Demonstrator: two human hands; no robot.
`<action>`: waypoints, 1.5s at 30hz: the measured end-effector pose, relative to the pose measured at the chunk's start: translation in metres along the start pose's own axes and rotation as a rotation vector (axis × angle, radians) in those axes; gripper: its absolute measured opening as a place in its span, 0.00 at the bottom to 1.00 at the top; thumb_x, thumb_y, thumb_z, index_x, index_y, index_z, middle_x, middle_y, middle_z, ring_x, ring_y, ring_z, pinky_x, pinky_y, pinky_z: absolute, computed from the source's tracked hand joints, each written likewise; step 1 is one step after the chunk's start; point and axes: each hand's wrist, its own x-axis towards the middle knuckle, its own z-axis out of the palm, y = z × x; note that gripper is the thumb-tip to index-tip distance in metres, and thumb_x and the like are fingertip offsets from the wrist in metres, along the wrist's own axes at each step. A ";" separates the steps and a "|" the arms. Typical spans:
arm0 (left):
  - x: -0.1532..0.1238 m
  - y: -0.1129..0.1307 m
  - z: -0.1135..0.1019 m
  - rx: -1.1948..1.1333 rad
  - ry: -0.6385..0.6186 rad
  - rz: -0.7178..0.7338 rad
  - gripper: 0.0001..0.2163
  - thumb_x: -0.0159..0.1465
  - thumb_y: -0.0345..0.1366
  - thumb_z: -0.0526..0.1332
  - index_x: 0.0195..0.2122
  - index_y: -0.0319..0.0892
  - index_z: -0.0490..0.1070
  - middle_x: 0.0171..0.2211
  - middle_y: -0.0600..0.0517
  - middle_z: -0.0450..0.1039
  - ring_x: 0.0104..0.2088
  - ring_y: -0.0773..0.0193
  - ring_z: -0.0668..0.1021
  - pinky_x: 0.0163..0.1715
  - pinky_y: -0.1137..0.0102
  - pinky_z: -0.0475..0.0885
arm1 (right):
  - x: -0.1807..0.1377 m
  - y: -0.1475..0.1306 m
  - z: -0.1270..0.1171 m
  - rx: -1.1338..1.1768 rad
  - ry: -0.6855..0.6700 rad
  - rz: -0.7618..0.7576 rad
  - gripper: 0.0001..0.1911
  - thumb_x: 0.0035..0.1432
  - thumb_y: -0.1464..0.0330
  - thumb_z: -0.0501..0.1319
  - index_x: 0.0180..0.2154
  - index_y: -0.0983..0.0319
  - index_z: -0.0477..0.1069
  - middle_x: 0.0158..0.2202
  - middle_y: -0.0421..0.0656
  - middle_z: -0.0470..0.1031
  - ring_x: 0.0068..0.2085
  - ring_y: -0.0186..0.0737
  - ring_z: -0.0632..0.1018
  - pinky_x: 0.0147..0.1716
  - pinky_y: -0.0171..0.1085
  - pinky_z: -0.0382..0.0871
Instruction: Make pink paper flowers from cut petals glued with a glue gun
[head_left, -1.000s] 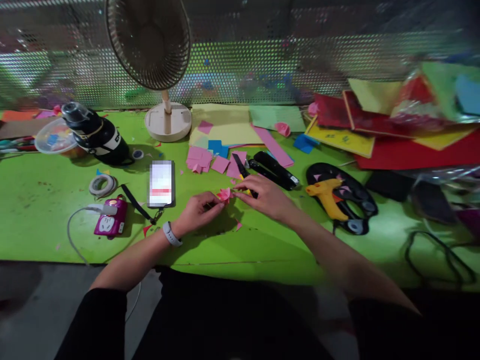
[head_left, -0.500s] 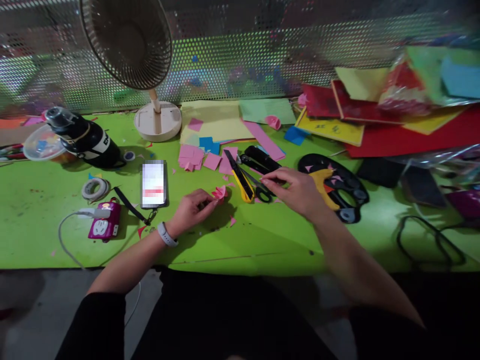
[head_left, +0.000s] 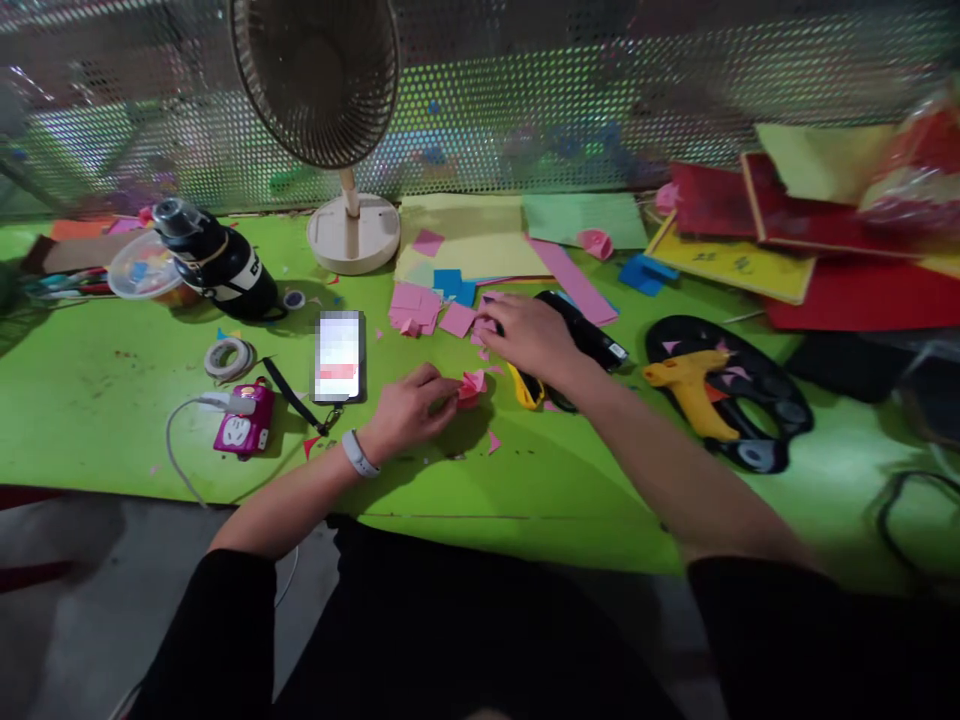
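Between the fingertips of my left hand (head_left: 416, 405) is a small folded pink paper flower (head_left: 472, 386), pinched just above the green table. My right hand (head_left: 529, 335) reaches over the pink paper squares (head_left: 456, 319), thumb and fingers apart, its fingertips at the rightmost squares. Beneath that hand lie a yellow utility knife (head_left: 527, 388) and scissors, both mostly covered by it. A black stapler-like tool (head_left: 592, 340) sits just beyond my right wrist. Blue paper squares (head_left: 454, 285) rest behind the pink pile.
A phone (head_left: 337, 355), a tape roll (head_left: 229, 358), a purple power adapter (head_left: 244, 420) and a black bottle (head_left: 225, 270) stand left. At the back is a fan (head_left: 352, 235). On the right are a yellow glue gun (head_left: 694, 390) on a black palette-shaped board (head_left: 787, 405) and coloured sheets (head_left: 832, 295).
My right hand has moved forward and left from beside the scissors to the pink squares, its fingers spreading. My left hand keeps the paper flower. The whole view has shifted rightward.
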 end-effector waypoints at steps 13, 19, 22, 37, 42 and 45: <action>0.005 -0.011 -0.002 -0.253 0.156 -0.034 0.12 0.67 0.39 0.58 0.44 0.39 0.77 0.39 0.43 0.75 0.36 0.62 0.78 0.36 0.66 0.76 | 0.052 0.008 0.032 -0.031 -0.011 0.099 0.26 0.52 0.58 0.68 0.50 0.63 0.73 0.48 0.54 0.77 0.49 0.55 0.75 0.45 0.45 0.65; 0.006 -0.009 -0.003 -0.341 0.125 -0.113 0.11 0.66 0.38 0.59 0.44 0.40 0.77 0.41 0.44 0.75 0.36 0.63 0.77 0.35 0.67 0.75 | 0.053 0.000 0.031 0.161 -0.152 0.136 0.22 0.50 0.65 0.69 0.48 0.60 0.73 0.35 0.43 0.79 0.37 0.46 0.77 0.40 0.43 0.66; 0.011 -0.010 -0.007 -0.504 0.175 -0.287 0.12 0.65 0.37 0.62 0.48 0.40 0.75 0.41 0.44 0.75 0.36 0.64 0.77 0.32 0.70 0.73 | 0.041 -0.005 0.014 0.392 -0.097 0.117 0.17 0.51 0.67 0.68 0.45 0.61 0.75 0.35 0.43 0.79 0.34 0.42 0.76 0.36 0.40 0.68; 0.016 -0.004 -0.017 -1.255 -0.033 -0.695 0.18 0.55 0.43 0.73 0.41 0.37 0.74 0.36 0.48 0.81 0.33 0.66 0.82 0.33 0.72 0.75 | -0.049 -0.020 -0.043 0.217 -0.073 0.042 0.14 0.62 0.60 0.60 0.44 0.60 0.76 0.40 0.47 0.79 0.38 0.46 0.79 0.35 0.41 0.70; 0.018 -0.009 -0.013 -1.259 0.060 -0.740 0.19 0.55 0.42 0.73 0.43 0.39 0.73 0.37 0.49 0.81 0.33 0.66 0.82 0.30 0.74 0.74 | -0.088 0.022 -0.038 -0.087 -0.166 0.275 0.12 0.61 0.62 0.58 0.40 0.61 0.75 0.42 0.48 0.79 0.41 0.49 0.79 0.30 0.40 0.66; 0.018 -0.011 -0.010 -1.245 0.085 -0.735 0.19 0.55 0.42 0.72 0.44 0.40 0.73 0.38 0.50 0.81 0.32 0.68 0.82 0.29 0.75 0.73 | -0.099 0.033 -0.031 -0.162 -0.263 0.301 0.15 0.59 0.59 0.59 0.41 0.62 0.74 0.43 0.50 0.78 0.41 0.52 0.79 0.29 0.41 0.65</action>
